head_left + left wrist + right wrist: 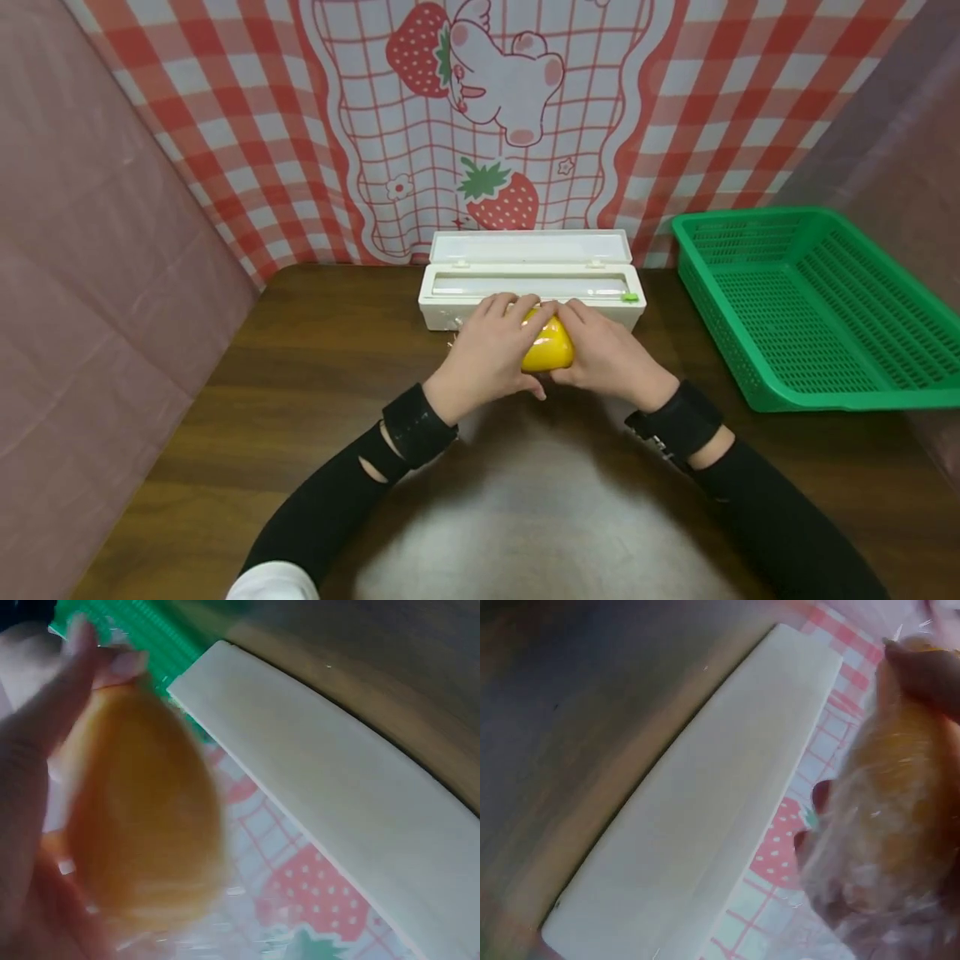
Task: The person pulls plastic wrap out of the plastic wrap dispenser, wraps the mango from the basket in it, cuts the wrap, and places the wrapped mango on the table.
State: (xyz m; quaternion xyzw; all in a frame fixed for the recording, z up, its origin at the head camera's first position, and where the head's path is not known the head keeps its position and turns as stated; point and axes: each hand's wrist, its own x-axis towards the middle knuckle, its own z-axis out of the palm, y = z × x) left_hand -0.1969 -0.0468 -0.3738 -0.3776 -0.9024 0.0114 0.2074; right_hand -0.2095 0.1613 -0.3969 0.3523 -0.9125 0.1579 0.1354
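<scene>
A glossy, rounded yellow fruit (547, 343) is held between both hands above the table; its exact kind is unclear. Clear plastic film (847, 855) wraps it, crinkled in the right wrist view. My left hand (487, 354) curls its fingers over the fruit's left and top, with the thumb pointing down below. From the other side, my right hand (611, 354) grips it, thumb low and fingers at the top. The left wrist view shows the blurred fruit (150, 810) close up. Just behind the hands stands a white cling film dispenser (532, 312), lid raised, with a green slider (630, 297).
A green plastic basket (772, 367) stands at the right. The brown wooden table (300, 375) lies beneath, with a red-checked cloth (247, 125) hanging along its back edge. Pink cloth (97, 292) hangs at the left.
</scene>
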